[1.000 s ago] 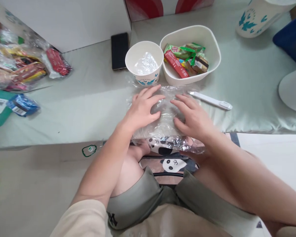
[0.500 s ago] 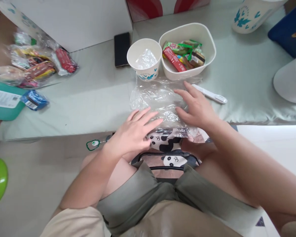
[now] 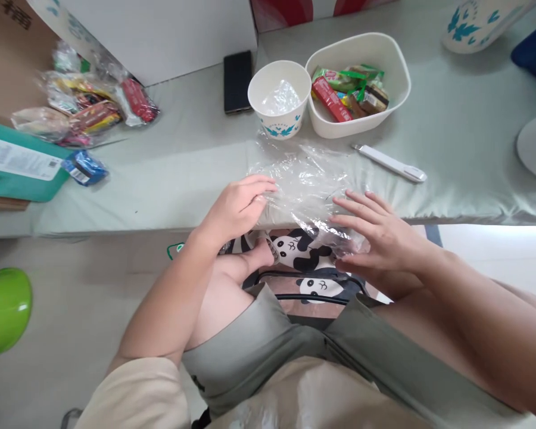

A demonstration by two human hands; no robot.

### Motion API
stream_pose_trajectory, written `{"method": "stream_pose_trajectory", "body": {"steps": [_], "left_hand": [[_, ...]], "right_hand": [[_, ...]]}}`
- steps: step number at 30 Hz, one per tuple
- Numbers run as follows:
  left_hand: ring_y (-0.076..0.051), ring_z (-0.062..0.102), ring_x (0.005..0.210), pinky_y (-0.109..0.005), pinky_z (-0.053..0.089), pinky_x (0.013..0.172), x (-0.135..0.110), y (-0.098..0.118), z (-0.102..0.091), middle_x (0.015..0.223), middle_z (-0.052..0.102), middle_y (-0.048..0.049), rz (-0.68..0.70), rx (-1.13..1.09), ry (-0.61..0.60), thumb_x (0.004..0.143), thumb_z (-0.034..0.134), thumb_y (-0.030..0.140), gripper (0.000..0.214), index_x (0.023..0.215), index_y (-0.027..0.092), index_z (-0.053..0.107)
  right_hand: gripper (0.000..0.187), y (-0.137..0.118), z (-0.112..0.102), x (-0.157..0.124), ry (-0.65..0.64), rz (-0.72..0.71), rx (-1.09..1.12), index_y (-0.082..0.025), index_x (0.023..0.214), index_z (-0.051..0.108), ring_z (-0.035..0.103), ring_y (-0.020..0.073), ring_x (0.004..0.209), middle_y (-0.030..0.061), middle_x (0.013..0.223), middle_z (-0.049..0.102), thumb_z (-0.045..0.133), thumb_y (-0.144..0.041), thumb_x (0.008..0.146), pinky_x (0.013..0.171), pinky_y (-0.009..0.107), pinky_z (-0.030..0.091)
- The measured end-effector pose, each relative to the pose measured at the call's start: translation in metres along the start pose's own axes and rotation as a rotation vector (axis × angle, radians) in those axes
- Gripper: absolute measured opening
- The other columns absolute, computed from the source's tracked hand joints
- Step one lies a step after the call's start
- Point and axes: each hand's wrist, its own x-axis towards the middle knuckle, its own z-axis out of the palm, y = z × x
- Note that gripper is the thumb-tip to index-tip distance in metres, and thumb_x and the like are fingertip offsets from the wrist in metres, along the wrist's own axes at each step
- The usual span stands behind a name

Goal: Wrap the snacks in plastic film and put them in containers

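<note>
A crinkled clear plastic bag [image 3: 308, 182] lies flat on the pale green cloth surface [image 3: 183, 173], its near end hanging over the edge. My left hand [image 3: 236, 208] curls over the bag's left near edge, fingers bent on the plastic. My right hand [image 3: 379, 235] rests on the overhanging near right corner with fingers stretched out and apart. Behind the bag stand a white paper cup [image 3: 279, 98] with clear plastic inside and a white bowl [image 3: 384, 50] filled with wrapped snacks.
A white pen-like tool [image 3: 390, 164] lies right of the bag. A black phone [image 3: 237, 80] lies behind the cup. Bagged snacks [image 3: 84, 107], a blue packet [image 3: 84, 168] and a teal box [image 3: 22, 179] sit at left. A panda-print bag [image 3: 304, 256] is between my knees.
Both hands slid from the bag's middle toward its near edge. My left hand went from flat to curled at the left edge; my right hand came back to the overhanging corner.
</note>
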Motion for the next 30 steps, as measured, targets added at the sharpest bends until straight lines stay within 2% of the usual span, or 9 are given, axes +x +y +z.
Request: {"method": "stream_pose_trajectory", "body": {"steps": [3, 7, 10, 13, 16, 19, 22, 25, 30], "left_hand": [[-0.023, 0.069, 0.124, -0.042, 0.051, 0.115, 0.002, -0.001, 0.000, 0.131, 0.075, -0.0101, -0.043, -0.017, -0.010, 0.087, 0.040, 0.015, 0.045, 0.112, 0.013, 0.078], [-0.023, 0.067, 0.129, -0.042, 0.048, 0.118, 0.002, 0.000, -0.006, 0.134, 0.074, -0.0086, -0.041, -0.034, -0.093, 0.087, 0.040, 0.016, 0.047, 0.113, 0.014, 0.078], [-0.024, 0.070, 0.123, -0.040, 0.052, 0.113, -0.002, 0.000, -0.016, 0.130, 0.076, -0.0062, -0.058, 0.014, -0.237, 0.086, 0.042, 0.017, 0.046, 0.114, 0.017, 0.078], [-0.024, 0.070, 0.121, -0.038, 0.054, 0.108, -0.007, -0.001, -0.024, 0.134, 0.074, -0.0038, -0.066, 0.068, -0.396, 0.080, 0.052, 0.018, 0.049, 0.123, 0.022, 0.075], [-0.026, 0.057, 0.139, -0.040, 0.046, 0.118, -0.010, -0.002, -0.027, 0.154, 0.059, -0.0041, 0.002, 0.092, -0.473, 0.077, 0.061, 0.017, 0.061, 0.137, 0.025, 0.067], [-0.032, 0.044, 0.148, -0.050, 0.040, 0.122, -0.008, -0.003, -0.024, 0.168, 0.041, -0.0035, 0.050, 0.168, -0.440, 0.078, 0.064, 0.015, 0.069, 0.145, 0.029, 0.061], [-0.038, 0.038, 0.148, -0.058, 0.041, 0.119, -0.001, -0.003, -0.015, 0.174, 0.028, -0.0019, 0.040, 0.245, -0.422, 0.078, 0.069, 0.014, 0.075, 0.149, 0.034, 0.057], [-0.041, 0.032, 0.152, -0.064, 0.038, 0.120, 0.007, -0.006, -0.003, 0.175, 0.027, -0.0020, 0.066, 0.279, -0.356, 0.080, 0.070, 0.015, 0.069, 0.145, 0.035, 0.061], [-0.032, 0.054, 0.141, -0.054, 0.044, 0.118, 0.014, -0.012, 0.003, 0.141, 0.069, -0.0064, 0.233, 0.129, -0.068, 0.091, 0.056, 0.020, 0.023, 0.087, 0.020, 0.078]], "right_hand": [[0.064, 0.001, 0.003, 0.001, 0.040, 0.009, -0.025, -0.031, 0.147, 0.055, 0.039, 0.0396, 0.154, 0.0089, 0.166, 0.044, 0.074, -0.040, 0.087, 0.122, 0.066, 0.034], [0.019, 0.005, -0.002, 0.005, 0.176, 0.063, 0.066, -0.030, 0.111, 0.072, 0.061, 0.0296, 0.138, 0.0051, 0.138, 0.071, 0.060, -0.029, 0.097, 0.117, 0.055, 0.044], [0.019, 0.007, -0.008, 0.004, 0.231, 0.192, 0.278, -0.024, 0.099, 0.073, 0.077, 0.0235, 0.101, 0.0066, 0.107, 0.081, 0.057, -0.032, 0.097, 0.089, 0.038, 0.060], [0.024, 0.009, -0.015, 0.000, 0.219, 0.414, 0.331, -0.021, 0.098, 0.076, 0.074, 0.0199, 0.073, 0.0065, 0.089, 0.081, 0.057, -0.036, 0.095, 0.061, 0.030, 0.054], [0.030, 0.012, -0.019, -0.001, 0.249, 0.488, 0.434, -0.021, 0.085, 0.075, 0.077, 0.0264, 0.098, 0.0100, 0.099, 0.081, 0.054, -0.038, 0.098, 0.087, 0.040, 0.059], [0.040, 0.020, -0.020, -0.003, 0.259, 0.366, 0.541, -0.021, 0.063, 0.063, 0.057, 0.0340, 0.141, 0.0112, 0.139, 0.071, 0.056, -0.041, 0.096, 0.121, 0.052, 0.042], [0.034, 0.028, -0.022, -0.005, 0.273, 0.299, 0.508, -0.021, 0.062, 0.067, 0.029, 0.0357, 0.160, -0.0003, 0.169, 0.038, 0.063, -0.039, 0.091, 0.132, 0.054, 0.021], [0.028, 0.032, -0.025, -0.005, 0.331, 0.239, 0.494, -0.022, 0.068, 0.072, 0.023, 0.0360, 0.161, -0.0079, 0.174, 0.023, 0.064, -0.036, 0.090, 0.133, 0.054, 0.019], [0.035, 0.035, -0.029, -0.004, 0.331, 0.280, 0.523, -0.024, 0.057, 0.063, 0.022, 0.0305, 0.162, 0.0025, 0.130, 0.076, 0.061, -0.033, 0.091, 0.131, 0.051, 0.025]]}}
